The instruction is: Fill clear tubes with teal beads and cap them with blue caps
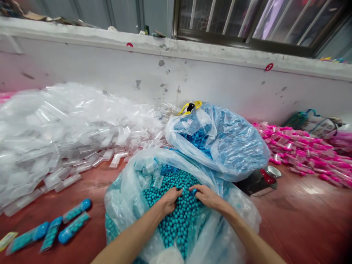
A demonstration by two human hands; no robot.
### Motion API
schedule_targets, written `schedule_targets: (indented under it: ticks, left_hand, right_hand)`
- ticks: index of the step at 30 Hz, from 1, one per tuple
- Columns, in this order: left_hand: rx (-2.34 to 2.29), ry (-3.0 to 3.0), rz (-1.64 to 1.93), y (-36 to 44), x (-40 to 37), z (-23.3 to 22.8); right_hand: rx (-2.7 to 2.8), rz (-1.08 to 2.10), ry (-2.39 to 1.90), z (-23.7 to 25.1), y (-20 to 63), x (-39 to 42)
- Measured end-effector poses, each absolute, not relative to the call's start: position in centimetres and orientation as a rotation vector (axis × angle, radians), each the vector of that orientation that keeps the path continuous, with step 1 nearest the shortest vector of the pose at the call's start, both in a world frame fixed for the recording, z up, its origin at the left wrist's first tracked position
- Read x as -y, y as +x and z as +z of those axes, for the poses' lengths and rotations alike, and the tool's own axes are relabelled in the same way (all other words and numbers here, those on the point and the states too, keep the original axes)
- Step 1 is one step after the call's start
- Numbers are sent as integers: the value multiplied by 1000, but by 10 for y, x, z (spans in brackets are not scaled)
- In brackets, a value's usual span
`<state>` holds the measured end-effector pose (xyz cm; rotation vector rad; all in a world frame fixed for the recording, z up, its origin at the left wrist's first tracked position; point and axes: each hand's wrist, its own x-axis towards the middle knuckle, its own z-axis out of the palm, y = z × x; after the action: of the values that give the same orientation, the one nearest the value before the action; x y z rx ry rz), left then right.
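Note:
My left hand (171, 200) is closed in a pinch over the teal beads (176, 223). A glint of what may be clear plastic shows at its fingertips, but what it holds is too small to make out. Just to the right, my right hand (206, 195) pinches a small blue cap (194, 191) between thumb and fingers. Both hands are inside the mouth of a large translucent plastic bag (125, 194) full of these beads. Several clear plastic tubes (150, 166) lie on the beads at the far left side of the bag.
Filled tubes with blue caps (74, 227) lie on the red floor (93, 190). A big heap of clear tubes (68, 124) spreads left. Behind is a bag (236, 143) of blue pieces (198, 141). A dark metal-lidded container (261, 179) and pink tubes (299, 148) are right, by the wall (220, 84).

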<state>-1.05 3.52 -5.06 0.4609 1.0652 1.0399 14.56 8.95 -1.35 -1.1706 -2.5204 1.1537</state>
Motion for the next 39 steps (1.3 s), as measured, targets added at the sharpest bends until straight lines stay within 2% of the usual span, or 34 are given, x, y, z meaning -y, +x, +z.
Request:
schedule_targets:
  ticks: [2, 8, 14, 16, 19, 21, 24, 29, 34, 39]
  left_hand:
    - [-1005, 407, 1094, -16, -29, -46]
    - [-954, 353, 1162, -37, -14, -29]
    - [-1027, 469, 1236, -52, 0, -21]
    - [-1058, 501, 1232, -54, 4, -21]
    - [-1110, 574, 1230, -54, 6, -23]
    - [-1166, 633, 1199, -53, 6, -26]
    - [-1258, 676, 1097, -53, 5, -31]
    - [-1293, 773, 1046, -53, 4, -35]
    - [-1360, 804, 1012, -49, 4, -36]
    - [-1336, 721, 1010, -56, 13, -33]
  right_hand:
    - [2514, 1237, -1123, -11, 150, -89]
    - [2752, 1017, -1007, -9, 148, -71]
    - [2992, 1337, -929, 25, 144, -67]
    - [2981, 1174, -1079, 26, 136, -60]
    - [2938, 674, -1382, 14, 117, -42]
    - [2956, 512, -1402, 4, 107, -34]
    - [2942, 512, -1355, -7, 103, -36]
    - [2672, 774, -1307, -20, 109, -55]
    - [2769, 450, -1257, -27, 106, -48]
    - [2697, 547, -1498, -9, 102, -53]
